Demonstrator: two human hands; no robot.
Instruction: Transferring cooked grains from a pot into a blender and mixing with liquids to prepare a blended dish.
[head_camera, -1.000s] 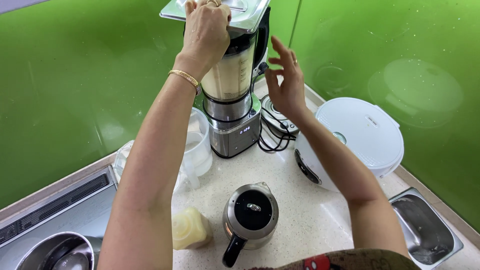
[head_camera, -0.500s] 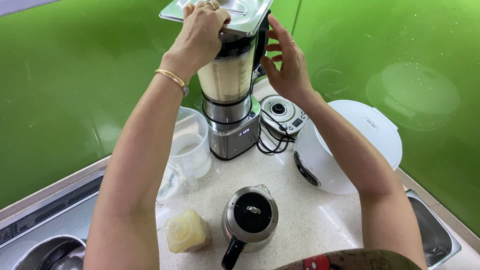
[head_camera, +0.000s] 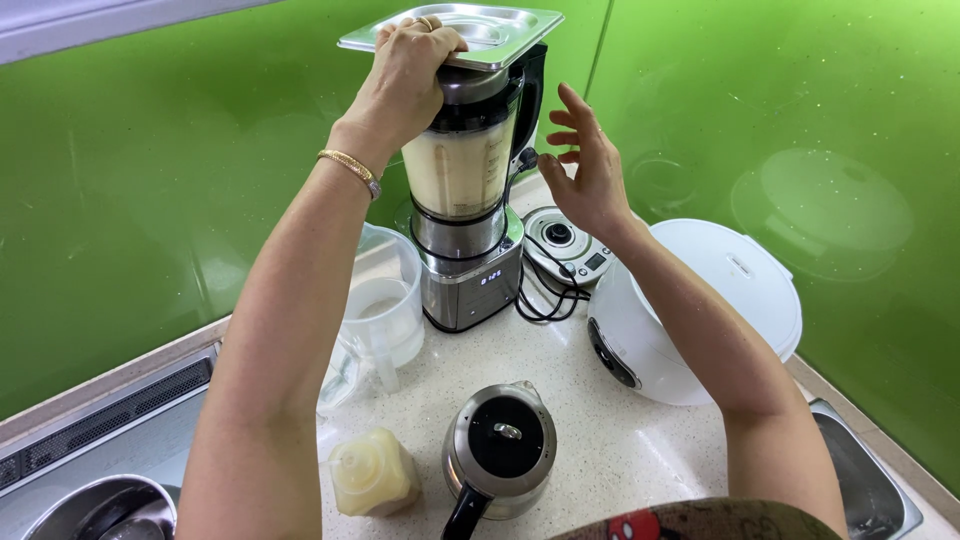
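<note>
Here, blender (head_camera: 467, 210): a tall jug of pale, creamy liquid is seated on a brushed steel base with a small lit display; it is stood at the back of the pale speckled counter (head_camera: 600, 440), close against the green wall (head_camera: 150, 170).
Tray lid (head_camera: 470, 30): a flat square steel tray is laid across the top of the jug, overhanging it on all sides.
Left hand (head_camera: 405, 75): it is pressed down on the tray, fingers curled over the near edge and closed on it; a gold bangle is worn at the wrist and a ring on one finger.
Right hand (head_camera: 585, 165): it is held wide, fingers spread, empty, just beside the jug's dark handle (head_camera: 530, 100) and not touching it.
Left of base: a clear plastic jug (head_camera: 385, 300) is set just beside the blender, under the left forearm.
Right of base: a small round steel appliance (head_camera: 560, 238) with a coiled black cord is stood near, and a white rice cooker (head_camera: 720, 300) lies farther right.
Near edge: a steel kettle (head_camera: 500, 455) with a black lid and a pale squeeze bottle (head_camera: 370, 475) are placed at the front.
Open room: a bare strip of counter is left between the blender base and the kettle.
Borders: a sink (head_camera: 865, 480) is seen at the right corner, a hob with a steel pot (head_camera: 100, 505) at the left.
</note>
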